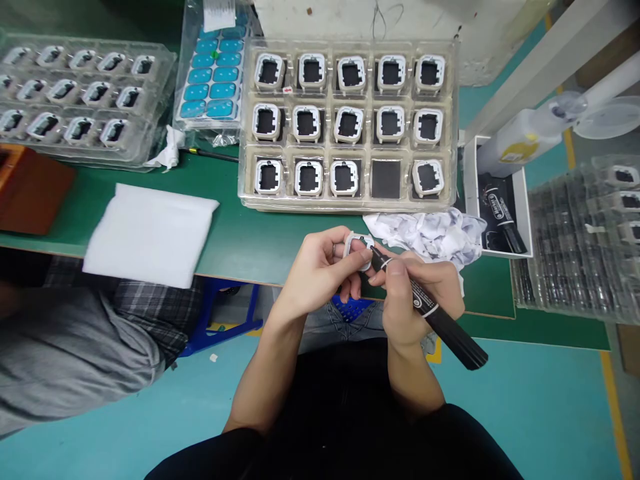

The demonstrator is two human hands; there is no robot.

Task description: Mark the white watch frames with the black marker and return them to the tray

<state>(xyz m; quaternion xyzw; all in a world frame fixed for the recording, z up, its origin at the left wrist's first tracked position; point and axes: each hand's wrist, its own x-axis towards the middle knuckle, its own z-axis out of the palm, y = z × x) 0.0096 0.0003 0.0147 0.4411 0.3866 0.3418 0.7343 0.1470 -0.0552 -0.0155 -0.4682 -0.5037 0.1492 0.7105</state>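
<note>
Between the thumb and fingers of my left hand [325, 270] is a small white plastic frame [354, 245], rounded at its corners. My right hand [420, 287] grips a black marker pen [440, 323], its tip against or very close to the frame's right side; whether they touch I cannot tell. Just beyond my hands lies a clear tray [243, 193] whose compartments carry similar white frames [345, 179]. One front-row compartment [386, 179] shows only its dark bottom. Crumpled white cloth or paper [430, 233] lies right behind my right hand.
A white box [505, 250] at right holds another marker [500, 210] and a bottle [520, 140]. Stacked trays [575, 260] stand beyond it. Leftward are a white foam sheet [150, 233], blue parts in plastic [215, 80], more filled trays [145, 143], an orange-brown box [35, 190] and a person's grey sleeve [75, 353].
</note>
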